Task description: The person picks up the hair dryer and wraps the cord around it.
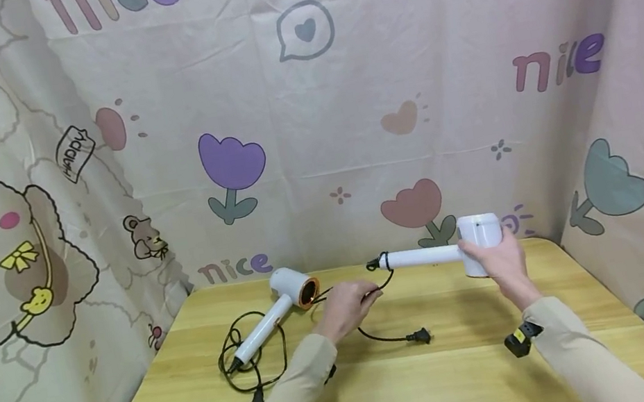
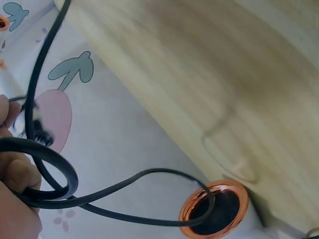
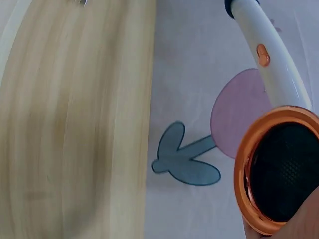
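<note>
2 white hair dryers were in view. The lying dryer (image 1: 271, 321) rested on the wooden table (image 1: 415, 390), its handle angled toward the person and its copper-rimmed mouth turned rightward. Well to the right of the lying dryer, the right hand (image 1: 507, 263) gripped the head of the raised dryer (image 1: 471, 233), thumb and fingers curled round the barrel, keeping it above the table with its handle about level and pointing leftward. A copper rim (image 3: 242, 184) and an orange switch (image 3: 263, 55) on the raised dryer showed from the right wrist. Just right of the lying dryer's mouth, the left hand (image 1: 348, 306) pinched the black cord (image 2: 30, 109), which looped at the fingers and led to the raised dryer's handle end. 1 plug (image 1: 422, 335) lay right of the lying dryer, nearer the person than its mouth. Around the lying dryer's handle sprawled another cord (image 1: 285, 344), whose end plug (image 1: 256, 401) lay nearer the person than that dryer. Behind the lying dryer hung a printed cloth (image 1: 298, 127).
</note>
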A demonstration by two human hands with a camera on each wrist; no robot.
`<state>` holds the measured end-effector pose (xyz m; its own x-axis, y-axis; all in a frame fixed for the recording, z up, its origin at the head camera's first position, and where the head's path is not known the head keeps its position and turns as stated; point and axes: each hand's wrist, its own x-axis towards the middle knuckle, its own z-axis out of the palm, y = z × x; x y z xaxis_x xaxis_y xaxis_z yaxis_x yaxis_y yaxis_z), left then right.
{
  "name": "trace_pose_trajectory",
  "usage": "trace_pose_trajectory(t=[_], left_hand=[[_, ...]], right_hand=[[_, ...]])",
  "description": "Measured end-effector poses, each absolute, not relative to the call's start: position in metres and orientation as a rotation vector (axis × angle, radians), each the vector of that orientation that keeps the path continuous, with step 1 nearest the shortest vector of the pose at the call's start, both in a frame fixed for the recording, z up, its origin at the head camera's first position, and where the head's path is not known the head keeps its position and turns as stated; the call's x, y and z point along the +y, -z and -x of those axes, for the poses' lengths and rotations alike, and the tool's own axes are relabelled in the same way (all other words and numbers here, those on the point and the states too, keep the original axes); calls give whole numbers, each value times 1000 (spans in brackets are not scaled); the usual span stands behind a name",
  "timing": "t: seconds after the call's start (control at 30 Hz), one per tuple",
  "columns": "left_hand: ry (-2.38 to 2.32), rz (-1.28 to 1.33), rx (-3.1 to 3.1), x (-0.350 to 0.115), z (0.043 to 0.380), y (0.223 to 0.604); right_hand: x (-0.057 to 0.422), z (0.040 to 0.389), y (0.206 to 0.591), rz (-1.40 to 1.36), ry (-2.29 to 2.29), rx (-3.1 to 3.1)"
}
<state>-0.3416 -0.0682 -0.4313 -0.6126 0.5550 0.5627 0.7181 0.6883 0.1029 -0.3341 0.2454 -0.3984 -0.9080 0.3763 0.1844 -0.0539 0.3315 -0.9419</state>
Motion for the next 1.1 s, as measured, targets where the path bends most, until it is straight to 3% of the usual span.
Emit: trace_pose_trajectory(t=[0.47, 1.1], left_hand=[[283, 935, -2226, -79, 346, 411], [453, 889, -2157, -97, 361, 408]], right_hand=[[241, 336, 392, 113, -1169, -2519], [262, 334, 392, -18, -1321, -2557]])
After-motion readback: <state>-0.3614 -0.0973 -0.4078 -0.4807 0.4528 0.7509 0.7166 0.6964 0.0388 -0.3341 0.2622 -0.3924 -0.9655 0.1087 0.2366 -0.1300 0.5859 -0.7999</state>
